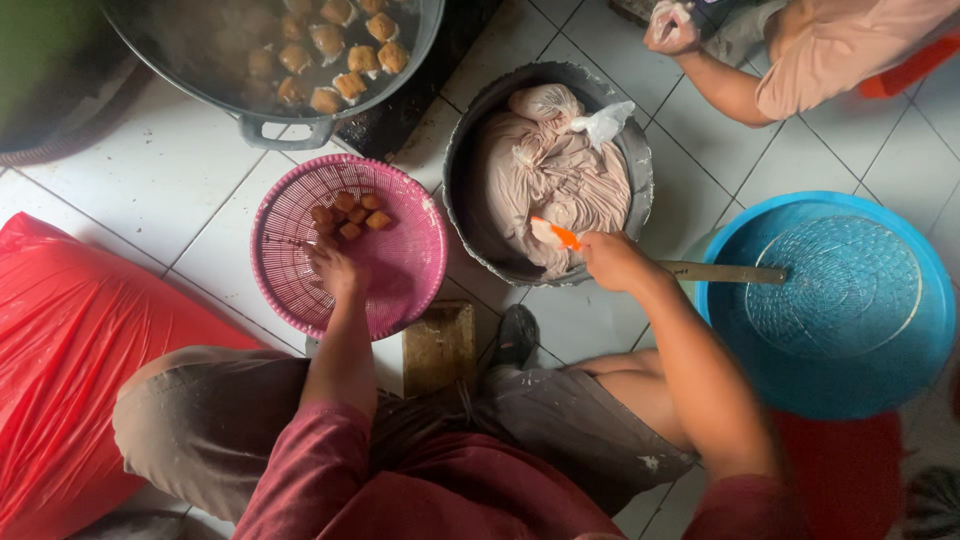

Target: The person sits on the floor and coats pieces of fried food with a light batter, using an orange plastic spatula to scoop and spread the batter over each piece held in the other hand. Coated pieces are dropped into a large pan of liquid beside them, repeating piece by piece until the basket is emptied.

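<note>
Maroon sleeves and bent knees in brown trousers nearest the lens, folded into a low seated pose close to the tiled floor, so both bowls sit within easy reach. Left hand down inside the pink basket, fingers curled loosely near a small heap of fried brown pieces; whether anything is pinched under them, impossible to tell. Basket just in front of the left knee, its open mesh apt for letting oil drip off. Right hand closed around a small orange-and-white tool, held at the near rim of the grey tub, tip aimed at the pale dough-like mass wrapped in cloth inside. Crumpled clear plastic on top of that mass. Wooden stick level with the right wrist, pointing towards the blue basin, which holds a round clear ribbed lid. Large dark wok at the top, full of more brown pieces in hot liquid, set away from the legs yet close to the basket. Red plastic sack against the left thigh. Small wooden block and a dark shoe between the knees. Another person's hand at the upper right, gripping clear plastic, apart from the tub.
</note>
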